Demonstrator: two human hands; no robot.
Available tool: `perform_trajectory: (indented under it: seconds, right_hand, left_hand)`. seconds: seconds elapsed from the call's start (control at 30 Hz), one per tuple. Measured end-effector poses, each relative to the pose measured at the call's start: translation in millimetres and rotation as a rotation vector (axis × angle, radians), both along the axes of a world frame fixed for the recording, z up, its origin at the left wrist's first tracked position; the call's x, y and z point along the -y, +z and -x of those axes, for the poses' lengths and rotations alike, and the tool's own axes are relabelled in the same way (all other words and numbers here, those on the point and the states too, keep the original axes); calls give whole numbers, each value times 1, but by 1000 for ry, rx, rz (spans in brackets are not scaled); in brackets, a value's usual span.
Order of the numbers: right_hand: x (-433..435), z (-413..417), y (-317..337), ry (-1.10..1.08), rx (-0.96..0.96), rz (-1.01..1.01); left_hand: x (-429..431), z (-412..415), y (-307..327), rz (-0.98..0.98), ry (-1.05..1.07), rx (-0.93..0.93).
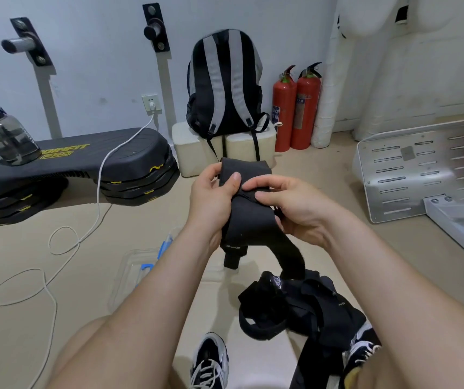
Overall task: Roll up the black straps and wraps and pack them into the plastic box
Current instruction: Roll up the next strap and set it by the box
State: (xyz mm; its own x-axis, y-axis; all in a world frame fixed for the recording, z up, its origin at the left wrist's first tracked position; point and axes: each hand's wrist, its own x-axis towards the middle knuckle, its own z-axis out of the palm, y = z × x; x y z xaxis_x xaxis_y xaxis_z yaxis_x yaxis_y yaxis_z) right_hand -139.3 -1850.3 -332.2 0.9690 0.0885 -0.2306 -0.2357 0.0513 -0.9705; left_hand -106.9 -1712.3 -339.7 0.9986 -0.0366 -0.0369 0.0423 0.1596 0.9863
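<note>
Two bare hands hold one black wrap (249,223) in the air above the floor (141,220). The left hand (211,197) has its grip closed round the folded upper end, thumb pressed on top. The right hand (292,211) pinches the same fold with its fingertips. The wrap's loose tail hangs down into a tangled pile of black straps (289,304) on the floor. The plastic box (132,273) lies on the floor beneath the left forearm, partly hidden.

The hanging tail looks likely to snag in the pile and drag other straps up. A slack pinch could also let the fold spring open.

The wrap is a wide, flat, matte band of soft, probably stretchy fabric. The box is clear, rigid plastic with blue latches.
</note>
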Motion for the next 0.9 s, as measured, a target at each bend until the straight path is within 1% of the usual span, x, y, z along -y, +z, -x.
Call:
perform_trajectory:
  seconds: [0.07,0.13,0.2,0.23,0.3,0.4,0.5,0.6,0.67,0.77,0.9]
  right_hand:
    - [3,-2,0,-23,7,16]
    - [7,-7,4,-132,51,7]
    - [13,-15,4,-242,75,-27]
    - [16,-20,4,-293,86,-32]
    - [24,-30,-1,-418,77,-56]
    - [36,-38,-10,-594,44,-68]
    - [42,-41,-24,-647,3,-27]
    - [44,-59,-29,-624,-38,26]
    - [44,-85,-23,-593,53,119]
    - [48,-131,-3,-614,309,283]
    - [46,-178,20,-618,576,319]
  left_hand:
    - [-2,0,-1,50,-58,-65]
    - [-3,4,-4,89,-199,-158]
    - [0,15,-12,30,-366,-185]
    - [2,20,-17,-37,-424,-167]
    - [1,25,-27,-154,-437,-156]
    - [-11,25,-31,-150,-424,-211]
    - [-20,34,-34,-133,-513,-242]
    - [-21,33,-40,-130,-579,-271]
    - [-18,19,-40,-87,-531,-249]
    - [-10,-4,-43,-58,-510,-199]
    - [-11,-34,-71,-45,-495,-219]
